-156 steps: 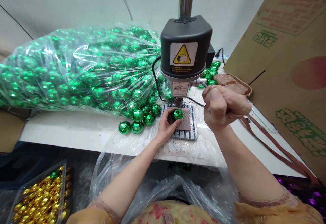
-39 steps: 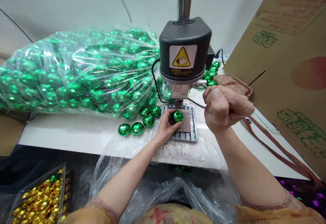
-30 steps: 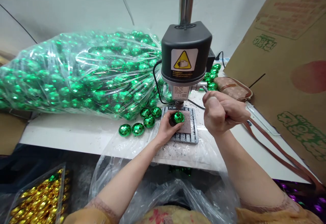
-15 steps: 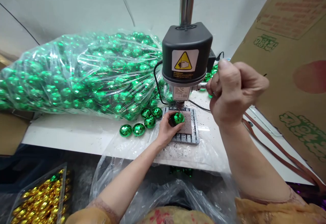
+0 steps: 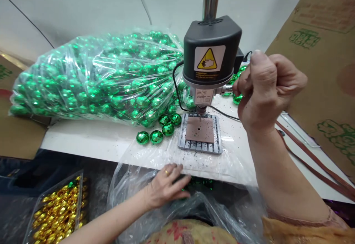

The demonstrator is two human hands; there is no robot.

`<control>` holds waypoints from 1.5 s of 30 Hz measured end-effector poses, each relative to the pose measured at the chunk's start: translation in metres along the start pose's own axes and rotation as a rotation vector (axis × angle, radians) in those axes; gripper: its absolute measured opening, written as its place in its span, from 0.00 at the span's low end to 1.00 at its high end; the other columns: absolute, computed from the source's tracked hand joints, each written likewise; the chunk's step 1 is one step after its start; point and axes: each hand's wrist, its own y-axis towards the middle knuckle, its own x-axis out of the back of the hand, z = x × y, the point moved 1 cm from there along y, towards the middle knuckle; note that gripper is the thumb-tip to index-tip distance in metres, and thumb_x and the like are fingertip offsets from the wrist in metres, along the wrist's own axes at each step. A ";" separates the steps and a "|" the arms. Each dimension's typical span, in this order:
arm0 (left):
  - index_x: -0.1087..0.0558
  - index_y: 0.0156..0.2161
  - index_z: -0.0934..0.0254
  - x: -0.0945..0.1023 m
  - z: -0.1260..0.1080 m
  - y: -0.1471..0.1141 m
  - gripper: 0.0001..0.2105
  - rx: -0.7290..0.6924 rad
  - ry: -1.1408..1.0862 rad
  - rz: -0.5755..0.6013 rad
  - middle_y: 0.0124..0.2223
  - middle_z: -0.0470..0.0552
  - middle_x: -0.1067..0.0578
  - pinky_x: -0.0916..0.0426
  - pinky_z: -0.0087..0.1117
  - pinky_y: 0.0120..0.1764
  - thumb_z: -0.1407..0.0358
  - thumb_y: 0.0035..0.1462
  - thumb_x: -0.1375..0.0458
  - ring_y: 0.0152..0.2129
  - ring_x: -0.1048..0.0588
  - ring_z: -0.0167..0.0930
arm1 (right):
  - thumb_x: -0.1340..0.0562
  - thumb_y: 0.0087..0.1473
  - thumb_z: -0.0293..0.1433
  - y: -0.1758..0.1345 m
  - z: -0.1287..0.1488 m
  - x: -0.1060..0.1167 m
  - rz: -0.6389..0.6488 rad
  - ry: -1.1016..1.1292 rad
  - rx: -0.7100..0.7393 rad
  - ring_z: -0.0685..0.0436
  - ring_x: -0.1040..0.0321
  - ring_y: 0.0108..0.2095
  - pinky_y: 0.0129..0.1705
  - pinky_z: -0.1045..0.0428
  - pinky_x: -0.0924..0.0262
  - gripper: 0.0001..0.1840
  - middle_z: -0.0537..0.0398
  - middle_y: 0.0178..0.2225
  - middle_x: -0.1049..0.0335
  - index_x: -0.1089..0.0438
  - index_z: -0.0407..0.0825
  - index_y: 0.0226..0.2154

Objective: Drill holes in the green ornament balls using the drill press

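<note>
My right hand (image 5: 267, 88) is wrapped round the feed lever (image 5: 227, 88) on the side of a small black drill press (image 5: 212, 53). Below the drill bit, a brown board (image 5: 200, 130) with a hole lies on the grooved metal base (image 5: 201, 147), with dark shavings scattered about. My left hand (image 5: 169, 184) is below the table's front edge, over the mouth of a clear plastic bag (image 5: 122, 181). Its fingers are stretched out and slightly apart. Green shiny pieces show beneath and beside them, partly hidden. Several faceted green balls (image 5: 156, 137) sit left of the base.
A large clear bag of green balls (image 5: 97, 81) lies on the white table (image 5: 80, 136) at the left. Lower left stands a clear container of gold balls (image 5: 55, 210). Cardboard boxes (image 5: 318, 88) rise at the right, near brown straps (image 5: 313, 166).
My left hand has left the drill base and moved down toward me, over the bag. The green ball it held under the bit is gone from the board. My right hand stays on the lever.
</note>
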 end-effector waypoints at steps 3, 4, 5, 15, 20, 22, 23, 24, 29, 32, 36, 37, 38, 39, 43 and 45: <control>0.31 0.56 0.58 0.000 0.035 0.030 0.17 0.344 0.172 -0.144 0.48 0.58 0.23 0.29 0.44 0.48 0.66 0.62 0.42 0.45 0.26 0.40 | 0.37 0.56 0.34 0.000 0.001 0.000 -0.004 -0.015 0.009 0.55 0.52 0.14 0.17 0.51 0.57 0.25 0.63 0.13 0.52 0.48 0.50 0.15; 0.30 0.55 0.60 -0.002 0.048 0.042 0.17 0.465 0.239 -0.106 0.47 0.60 0.24 0.31 0.46 0.49 0.66 0.61 0.43 0.47 0.27 0.43 | 0.36 0.56 0.34 0.000 0.001 0.000 -0.002 -0.011 0.005 0.55 0.52 0.13 0.17 0.51 0.57 0.25 0.63 0.12 0.52 0.48 0.50 0.15; 0.29 0.54 0.62 -0.004 0.060 0.053 0.16 0.555 0.307 -0.044 0.46 0.61 0.25 0.32 0.49 0.49 0.66 0.60 0.42 0.48 0.28 0.45 | 0.36 0.56 0.35 0.000 0.001 0.000 0.001 -0.008 -0.003 0.55 0.52 0.13 0.16 0.50 0.56 0.25 0.63 0.12 0.52 0.48 0.50 0.15; 0.34 0.56 0.59 -0.018 0.082 0.094 0.21 0.664 -0.551 -0.171 0.46 0.53 0.28 0.28 0.35 0.44 0.64 0.57 0.41 0.42 0.26 0.34 | 0.37 0.57 0.39 -0.001 -0.005 0.002 0.007 -0.069 -0.015 0.55 0.53 0.15 0.18 0.50 0.57 0.27 0.63 0.14 0.54 0.52 0.50 0.16; 0.30 0.56 0.57 -0.034 0.078 0.117 0.18 0.801 -1.024 -0.148 0.45 0.49 0.25 0.29 0.26 0.32 0.62 0.60 0.45 0.34 0.26 0.28 | 0.38 0.58 0.39 -0.001 -0.006 0.002 -0.001 -0.056 -0.004 0.56 0.54 0.16 0.19 0.51 0.58 0.28 0.63 0.15 0.56 0.53 0.50 0.17; 0.29 0.55 0.57 -0.042 0.082 0.121 0.18 0.825 -1.023 -0.147 0.42 0.49 0.25 0.31 0.25 0.28 0.61 0.60 0.44 0.30 0.28 0.27 | 0.38 0.58 0.38 -0.001 -0.006 0.002 0.010 -0.047 0.000 0.56 0.53 0.16 0.19 0.51 0.57 0.28 0.63 0.16 0.57 0.54 0.49 0.17; 0.29 0.55 0.57 -0.045 0.084 0.122 0.18 0.827 -1.012 -0.150 0.41 0.48 0.25 0.31 0.25 0.27 0.60 0.60 0.43 0.28 0.29 0.27 | 0.39 0.58 0.39 -0.001 -0.006 0.002 0.019 -0.053 0.001 0.56 0.53 0.16 0.19 0.51 0.57 0.28 0.63 0.16 0.58 0.54 0.50 0.17; 0.29 0.56 0.57 -0.048 0.086 0.122 0.18 0.822 -0.998 -0.152 0.39 0.48 0.25 0.32 0.25 0.27 0.60 0.60 0.43 0.28 0.30 0.26 | 0.39 0.59 0.39 -0.001 -0.005 0.002 0.026 -0.061 0.002 0.56 0.53 0.16 0.19 0.51 0.56 0.27 0.63 0.16 0.58 0.54 0.50 0.18; 0.30 0.56 0.60 -0.055 0.089 0.123 0.20 0.759 -0.915 -0.108 0.41 0.50 0.25 0.32 0.26 0.31 0.57 0.60 0.41 0.30 0.29 0.27 | 0.40 0.59 0.40 -0.001 -0.004 0.002 0.033 -0.105 -0.006 0.56 0.54 0.16 0.18 0.51 0.55 0.28 0.63 0.16 0.57 0.54 0.50 0.18; 0.30 0.55 0.61 -0.056 0.085 0.127 0.21 0.728 -0.911 -0.083 0.42 0.51 0.25 0.31 0.28 0.34 0.56 0.58 0.39 0.31 0.28 0.28 | 0.40 0.58 0.43 -0.001 -0.002 0.002 0.029 -0.109 -0.028 0.57 0.53 0.16 0.18 0.52 0.54 0.28 0.63 0.16 0.57 0.54 0.50 0.18; 0.30 0.52 0.62 -0.059 0.077 0.132 0.20 0.780 -0.872 -0.076 0.35 0.47 0.26 0.34 0.27 0.30 0.57 0.56 0.37 0.27 0.30 0.27 | 0.40 0.58 0.43 -0.003 -0.002 0.002 0.023 -0.099 -0.036 0.57 0.53 0.16 0.19 0.53 0.54 0.29 0.63 0.16 0.58 0.55 0.49 0.18; 0.29 0.51 0.62 -0.060 0.075 0.133 0.20 0.786 -0.836 -0.094 0.35 0.47 0.26 0.34 0.28 0.30 0.58 0.55 0.36 0.27 0.30 0.27 | 0.40 0.59 0.43 -0.003 -0.002 0.002 0.026 -0.107 -0.033 0.58 0.53 0.16 0.19 0.54 0.53 0.29 0.63 0.16 0.58 0.55 0.49 0.18; 0.29 0.50 0.62 -0.061 0.073 0.134 0.20 0.784 -0.791 -0.116 0.36 0.48 0.25 0.34 0.28 0.31 0.58 0.54 0.35 0.28 0.29 0.28 | 0.40 0.59 0.43 -0.003 -0.003 0.002 0.029 -0.118 -0.033 0.58 0.53 0.17 0.19 0.54 0.53 0.28 0.63 0.17 0.58 0.55 0.49 0.18; 0.28 0.50 0.62 -0.062 0.071 0.135 0.20 0.774 -0.742 -0.142 0.37 0.49 0.24 0.33 0.30 0.34 0.59 0.54 0.35 0.31 0.28 0.30 | 0.41 0.60 0.42 -0.003 -0.003 0.002 0.031 -0.130 -0.034 0.58 0.53 0.17 0.19 0.55 0.53 0.28 0.63 0.17 0.58 0.55 0.49 0.18; 0.27 0.51 0.60 -0.070 0.064 0.137 0.18 0.711 -0.555 -0.238 0.47 0.53 0.23 0.33 0.40 0.49 0.60 0.56 0.35 0.44 0.27 0.37 | 0.41 0.60 0.37 0.000 -0.004 0.001 0.044 -0.094 -0.006 0.59 0.55 0.17 0.20 0.55 0.53 0.26 0.63 0.17 0.59 0.54 0.49 0.18; 0.28 0.53 0.58 -0.075 0.062 0.137 0.19 0.690 -0.522 -0.248 0.50 0.53 0.23 0.35 0.43 0.54 0.60 0.57 0.36 0.48 0.28 0.38 | 0.41 0.60 0.33 0.003 -0.004 0.000 0.042 -0.059 0.002 0.60 0.56 0.16 0.21 0.55 0.54 0.25 0.64 0.18 0.60 0.54 0.49 0.18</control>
